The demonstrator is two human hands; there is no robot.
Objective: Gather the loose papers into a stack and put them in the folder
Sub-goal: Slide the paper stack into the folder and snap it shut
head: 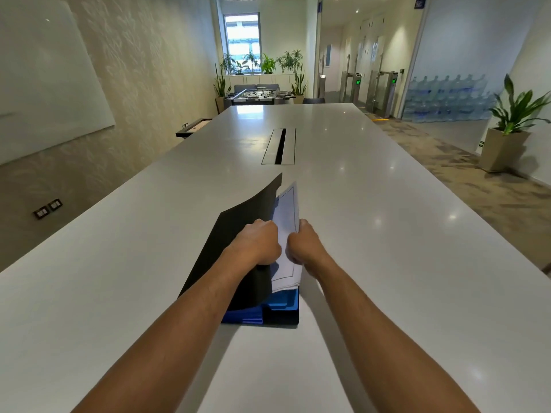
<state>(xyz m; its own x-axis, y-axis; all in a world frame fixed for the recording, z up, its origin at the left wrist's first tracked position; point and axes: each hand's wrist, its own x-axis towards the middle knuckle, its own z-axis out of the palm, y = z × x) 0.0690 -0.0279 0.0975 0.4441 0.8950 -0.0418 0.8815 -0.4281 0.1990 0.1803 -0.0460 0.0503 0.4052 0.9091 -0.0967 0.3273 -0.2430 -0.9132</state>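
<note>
Both hands are working at the table's (pixel 387 234) near end: the left hand (pixel 256 245) is gripping the black folder's (pixel 235 234) raised cover, the right hand (pixel 304 244) is clutching the paper stack (pixel 286 216) upright inside it.

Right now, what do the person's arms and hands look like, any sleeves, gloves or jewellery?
Both arms are bare as far as the view shows, with no sleeves in sight. The left hand and right hand wear no gloves, and no watch, bracelet or ring is visible.
</note>
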